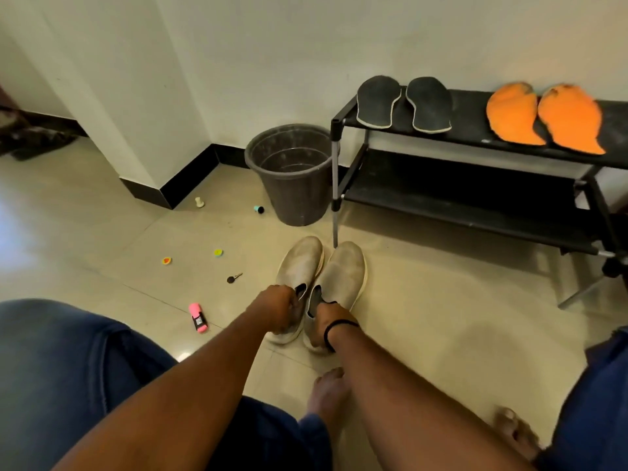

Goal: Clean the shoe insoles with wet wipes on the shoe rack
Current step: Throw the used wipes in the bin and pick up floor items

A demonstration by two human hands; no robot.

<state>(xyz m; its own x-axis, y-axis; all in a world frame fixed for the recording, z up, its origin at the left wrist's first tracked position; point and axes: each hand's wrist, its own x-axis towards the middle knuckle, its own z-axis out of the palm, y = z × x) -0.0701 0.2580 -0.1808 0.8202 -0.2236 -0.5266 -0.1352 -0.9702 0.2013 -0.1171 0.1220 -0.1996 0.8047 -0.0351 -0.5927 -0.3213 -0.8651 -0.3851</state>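
Glossy tiled floor (424, 317); matt suede-like shoes (323, 273); dusty plastic bin (292, 188).

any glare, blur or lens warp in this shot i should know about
Head view: wide-angle warp bows the shoe rack and wall edges; window glare whitens the floor tiles at far left; edges go soft, with the jeans blurred, while the beige shoes and both hands at centre stay fairly sharp.

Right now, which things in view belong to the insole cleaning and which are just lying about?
For the job: beige slip-on shoes, held at the openings by left hand and right hand; dark insoles and orange insoles on the shoe rack.

Lying about: bin, key, pink toy, small coloured bits on the floor.
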